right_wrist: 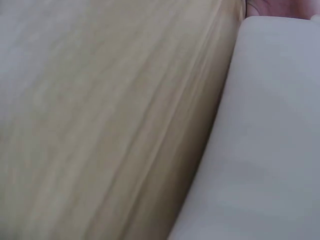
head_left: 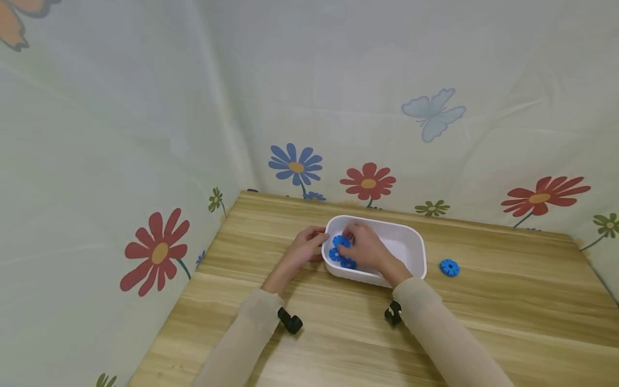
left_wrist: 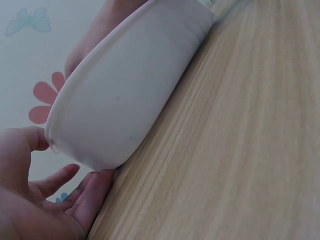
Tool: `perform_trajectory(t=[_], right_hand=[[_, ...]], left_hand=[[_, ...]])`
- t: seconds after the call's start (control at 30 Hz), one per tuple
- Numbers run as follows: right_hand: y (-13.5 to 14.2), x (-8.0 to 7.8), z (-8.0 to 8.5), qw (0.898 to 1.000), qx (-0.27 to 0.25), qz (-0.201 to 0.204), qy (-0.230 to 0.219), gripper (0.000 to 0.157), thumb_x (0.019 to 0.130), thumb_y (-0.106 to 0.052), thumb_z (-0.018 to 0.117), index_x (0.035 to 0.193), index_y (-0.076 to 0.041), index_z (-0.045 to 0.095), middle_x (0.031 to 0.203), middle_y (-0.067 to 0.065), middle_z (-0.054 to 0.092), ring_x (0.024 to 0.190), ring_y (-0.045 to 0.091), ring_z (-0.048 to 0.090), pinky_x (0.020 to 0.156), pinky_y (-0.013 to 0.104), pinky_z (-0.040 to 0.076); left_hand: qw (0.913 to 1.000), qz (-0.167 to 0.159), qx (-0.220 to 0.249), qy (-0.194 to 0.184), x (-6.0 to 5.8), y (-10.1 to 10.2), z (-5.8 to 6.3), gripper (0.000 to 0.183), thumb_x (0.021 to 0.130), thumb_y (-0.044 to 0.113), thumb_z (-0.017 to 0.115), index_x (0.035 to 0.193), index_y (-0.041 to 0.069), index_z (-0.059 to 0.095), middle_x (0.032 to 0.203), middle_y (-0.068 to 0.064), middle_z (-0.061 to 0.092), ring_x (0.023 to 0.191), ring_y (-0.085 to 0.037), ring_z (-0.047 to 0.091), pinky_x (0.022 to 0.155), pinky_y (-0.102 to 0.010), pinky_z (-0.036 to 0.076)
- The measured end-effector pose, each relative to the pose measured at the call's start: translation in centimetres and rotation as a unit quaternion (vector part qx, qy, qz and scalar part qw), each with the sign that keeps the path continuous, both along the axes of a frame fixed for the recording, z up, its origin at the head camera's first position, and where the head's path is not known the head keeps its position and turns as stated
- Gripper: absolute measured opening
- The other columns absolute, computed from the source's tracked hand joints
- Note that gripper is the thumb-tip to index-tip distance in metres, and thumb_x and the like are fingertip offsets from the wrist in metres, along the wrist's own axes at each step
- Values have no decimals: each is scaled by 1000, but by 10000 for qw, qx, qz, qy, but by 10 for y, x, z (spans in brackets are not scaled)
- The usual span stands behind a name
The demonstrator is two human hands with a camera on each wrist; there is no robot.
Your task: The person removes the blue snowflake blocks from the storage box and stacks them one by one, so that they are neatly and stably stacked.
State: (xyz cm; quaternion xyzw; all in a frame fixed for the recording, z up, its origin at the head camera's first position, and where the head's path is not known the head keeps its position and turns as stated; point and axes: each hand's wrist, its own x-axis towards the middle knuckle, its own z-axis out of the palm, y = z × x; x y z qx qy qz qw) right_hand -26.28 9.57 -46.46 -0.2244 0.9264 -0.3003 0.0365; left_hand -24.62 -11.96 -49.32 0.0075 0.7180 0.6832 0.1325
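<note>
- Two pale sleeves reach over the near part of the wooden table.
- Left hand: at the left end of the white tray, thumb at the rim, some fingertips against the base, a wide gap between them.
- Right hand: inside the tray, its wrist above the near rim, fingers bent at the blue discs; whether they pinch one, I cannot tell.
- These discs cluster at the tray's left end; white floor shows right of the hand.
- Outer disc: on the wood, near the right rim but apart.
- Beyond the tray, a narrow strip of wood, then the flowered backdrop.
</note>
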Motion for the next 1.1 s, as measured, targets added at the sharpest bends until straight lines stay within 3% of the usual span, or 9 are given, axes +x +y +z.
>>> perform_trajectory(t=[0.27,0.57,0.87,1.1], right_hand=[[29,8,26,9999,-10,70,129,38,91,-26,83,118,-2,72,101,8,64,91,24,57,82,37,55],[88,22,49,9981,-282,-13,550,33,92,-18,82,115,2,70,104,11,65,93,30,62,81,41,58],[160,31,51,9964,-208,-313,762,30,91,-11,81,112,6,69,102,15,65,89,28,59,75,37,55],[205,46,35,9944,192,-740,723,32,90,-13,81,109,9,69,97,16,65,87,30,61,72,38,55]], left_hand=[[9999,97,-117,-56,-2,2,0,47,107,33,63,145,7,59,139,-16,61,116,-27,67,89,-38,63],[9999,112,-93,-69,-3,2,-2,46,107,32,62,145,7,59,137,-15,61,114,-26,67,89,-38,63],[9998,76,-162,66,-2,1,1,47,107,34,62,145,6,59,138,-15,62,115,-26,67,89,-37,63],[9998,17,-194,50,-2,2,-1,47,107,35,62,145,7,59,136,-15,62,115,-26,67,90,-37,63]])
